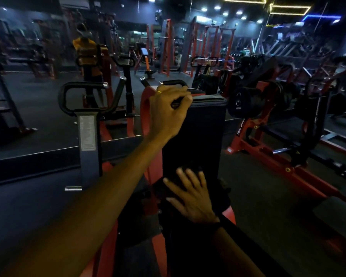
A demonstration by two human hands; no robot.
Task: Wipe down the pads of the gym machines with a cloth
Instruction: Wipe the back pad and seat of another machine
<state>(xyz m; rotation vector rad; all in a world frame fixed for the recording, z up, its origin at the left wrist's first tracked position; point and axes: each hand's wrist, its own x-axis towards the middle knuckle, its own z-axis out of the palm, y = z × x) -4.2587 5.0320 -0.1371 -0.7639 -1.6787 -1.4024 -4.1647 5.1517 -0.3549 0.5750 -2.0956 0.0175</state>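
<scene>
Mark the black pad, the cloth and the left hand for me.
black pad (200,134): head view, bare front face of the upright pad.
cloth (162,189): head view, dark fold left of the right hand's fingers.
left hand (168,110): head view, back of the hand.

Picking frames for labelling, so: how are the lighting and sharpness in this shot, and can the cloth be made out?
Head view: dim, lit mostly by ceiling spots; wide-angle bending at the edges; background machines soft. The left hand at the pad top is fairly sharp; the right hand, slightly blurred, presses something dark, probably the cloth, barely separable from the pad.
</scene>
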